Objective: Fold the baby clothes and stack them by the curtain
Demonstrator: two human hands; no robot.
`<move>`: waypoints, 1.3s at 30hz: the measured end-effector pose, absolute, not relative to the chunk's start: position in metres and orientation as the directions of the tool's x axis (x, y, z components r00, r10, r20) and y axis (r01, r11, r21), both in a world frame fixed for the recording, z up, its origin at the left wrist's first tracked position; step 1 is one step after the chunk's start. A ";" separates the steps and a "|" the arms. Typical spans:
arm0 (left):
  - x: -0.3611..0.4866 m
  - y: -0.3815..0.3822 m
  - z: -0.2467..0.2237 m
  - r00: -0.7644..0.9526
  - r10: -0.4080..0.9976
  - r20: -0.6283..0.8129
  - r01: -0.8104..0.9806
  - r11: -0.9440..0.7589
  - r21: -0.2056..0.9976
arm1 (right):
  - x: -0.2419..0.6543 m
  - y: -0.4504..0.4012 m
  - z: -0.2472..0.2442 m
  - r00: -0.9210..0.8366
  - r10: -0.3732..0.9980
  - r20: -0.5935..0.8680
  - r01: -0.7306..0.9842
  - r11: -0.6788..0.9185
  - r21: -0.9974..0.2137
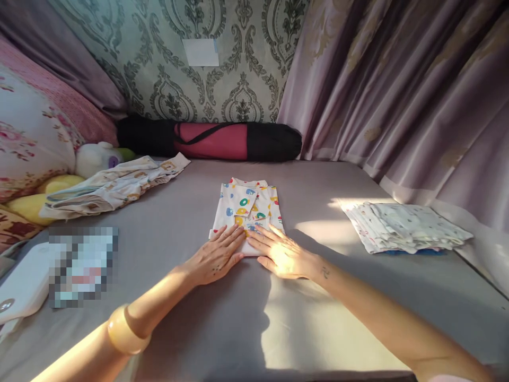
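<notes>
A small white shirt with colourful prints lies folded flat on the grey bed sheet, its collar pointing away from me. My left hand rests on the shirt's near left part, fingers stretched out and palm down. Beside it, my right hand lies flat on the near right part, its fingers also extended. The fingertips of both hands almost meet at the middle of the shirt. Parts of the near edge are hidden under my hands.
A stack of folded light cloths lies at right by the curtain. Unfolded patterned clothing lies at left near pillows. A white device and a blurred-out item are nearer. A black-and-red bag runs along the wall.
</notes>
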State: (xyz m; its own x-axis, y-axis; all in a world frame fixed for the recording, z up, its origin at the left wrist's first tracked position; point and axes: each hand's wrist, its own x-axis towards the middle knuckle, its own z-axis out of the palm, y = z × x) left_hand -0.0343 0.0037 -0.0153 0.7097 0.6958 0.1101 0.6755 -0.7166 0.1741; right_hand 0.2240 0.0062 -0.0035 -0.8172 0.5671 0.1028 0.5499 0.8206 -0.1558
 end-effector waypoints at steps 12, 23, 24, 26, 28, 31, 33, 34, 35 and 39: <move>-0.050 0.018 -0.023 0.752 0.659 -0.006 0.614 -0.698 0.369 | 0.236 0.018 -0.012 -0.849 0.528 -0.037 0.511 0.801 -0.312; -0.068 0.025 -0.022 0.207 0.976 0.072 0.690 -0.198 0.696 | 0.203 0.044 0.010 -0.913 0.408 0.022 0.385 0.878 -0.285; -0.070 0.025 -0.025 0.183 0.981 0.070 0.680 -0.178 0.712 | 0.199 0.046 0.005 -0.923 0.385 0.001 0.367 0.880 -0.301; -0.071 0.024 -0.028 0.146 0.987 0.070 0.641 -0.148 0.753 | 0.196 0.049 -0.006 -0.931 0.363 -0.024 0.350 0.874 -0.336; -0.072 0.022 -0.026 0.099 0.994 0.054 0.590 -0.102 0.801 | 0.198 0.050 -0.015 -0.931 0.364 -0.025 0.349 0.867 -0.356; -0.071 0.020 -0.019 -0.014 1.000 0.010 0.510 -0.001 0.860 | 0.202 0.051 -0.016 -0.930 0.367 -0.024 0.349 0.860 -0.371; -0.071 0.019 -0.015 -0.090 0.996 -0.010 0.457 0.050 0.888 | 0.200 0.052 -0.007 -0.927 0.375 -0.024 0.354 0.850 -0.391; -0.071 0.019 -0.014 -0.115 0.993 -0.013 0.435 0.062 0.898 | 0.197 0.052 -0.002 -0.923 0.385 -0.017 0.360 0.843 -0.399; -0.071 0.019 -0.013 -0.131 0.991 -0.012 0.419 0.066 0.906 | 0.192 0.053 0.004 -0.915 0.403 -0.003 0.370 0.838 -0.401; -0.071 0.019 -0.013 -0.126 0.992 0.008 0.389 0.041 0.920 | 0.157 0.054 0.012 -0.896 0.430 0.109 0.372 0.862 -0.344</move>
State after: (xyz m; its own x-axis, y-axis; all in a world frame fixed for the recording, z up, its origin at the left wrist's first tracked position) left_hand -0.0711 0.0185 -0.0133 -0.1255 0.9921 0.0083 0.3886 0.0415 0.9205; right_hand 0.1567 0.0545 0.0122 -0.8963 0.4298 0.1090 0.3717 0.8624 -0.3438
